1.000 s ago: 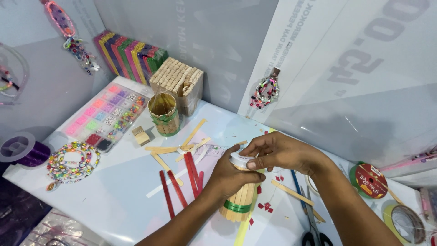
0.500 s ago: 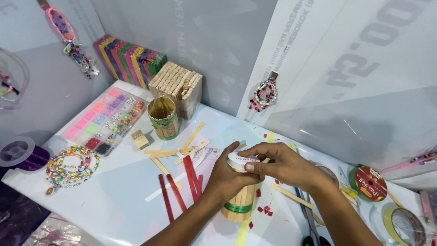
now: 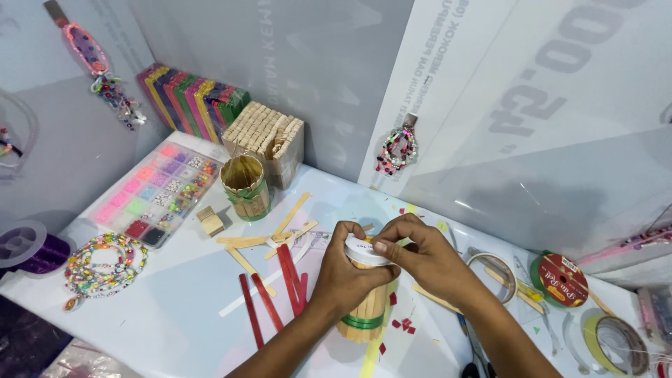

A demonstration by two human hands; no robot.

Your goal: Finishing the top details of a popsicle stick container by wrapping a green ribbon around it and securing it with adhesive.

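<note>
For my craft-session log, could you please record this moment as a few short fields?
left hand: wrapped around upright cylinder of wooden craft sticks with green band
right hand: fingers on round white tape roll atop that cylinder
nearby: red craft sticks lying flat on white table
behind: second stick cylinder, compartmented bead box

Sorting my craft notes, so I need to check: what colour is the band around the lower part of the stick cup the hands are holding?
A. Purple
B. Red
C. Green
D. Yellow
C: a green band circles the lower part of the stick cup, below the left hand gripping it and the right hand at the white roll on top.
</note>
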